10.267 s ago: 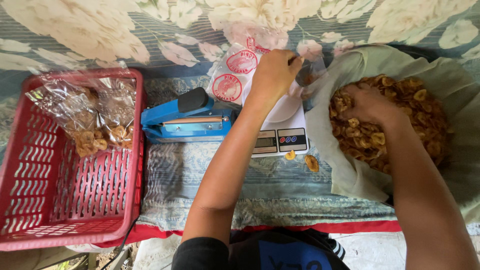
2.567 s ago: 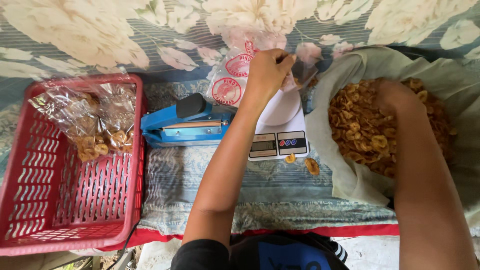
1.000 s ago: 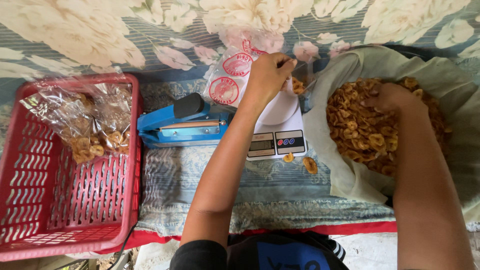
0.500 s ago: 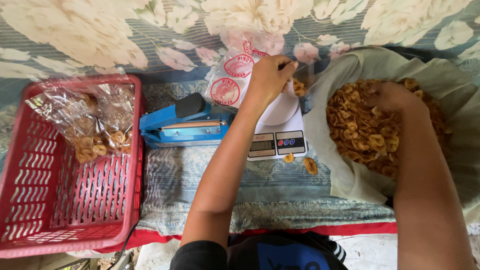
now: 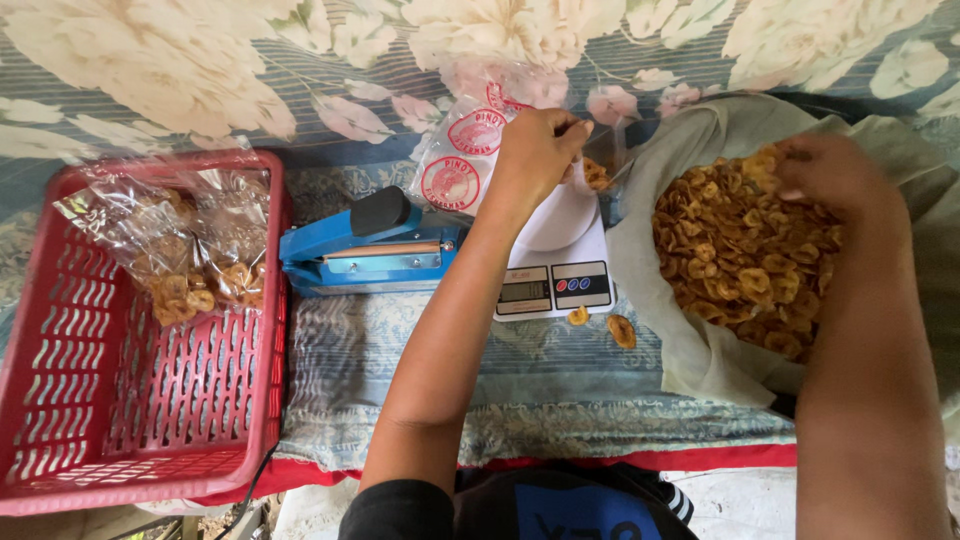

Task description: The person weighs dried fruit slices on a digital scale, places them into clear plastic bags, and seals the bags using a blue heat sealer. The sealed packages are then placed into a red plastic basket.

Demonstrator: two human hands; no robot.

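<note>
- Here, the left hand (image 5: 535, 150) pinches the mouth of a clear bag (image 5: 600, 170) over the white scale (image 5: 555, 265), mid-mat.
- The right hand (image 5: 830, 175) rests, fingers curled, on chips (image 5: 735, 260) in the cloth-lined sack (image 5: 700, 360) at the right edge.
- Blue sealer (image 5: 360, 250) sits beside a red basket (image 5: 130, 400) at the left.

Red basket (image 5: 60, 400), blue sealer (image 5: 350, 250)

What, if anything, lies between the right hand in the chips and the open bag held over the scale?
Nothing visible blocks the way. The right hand rests on the chips; the left hand holds the clear bag over the scale. Only the sack's cloth rim lies between, low and folded outward.
</note>
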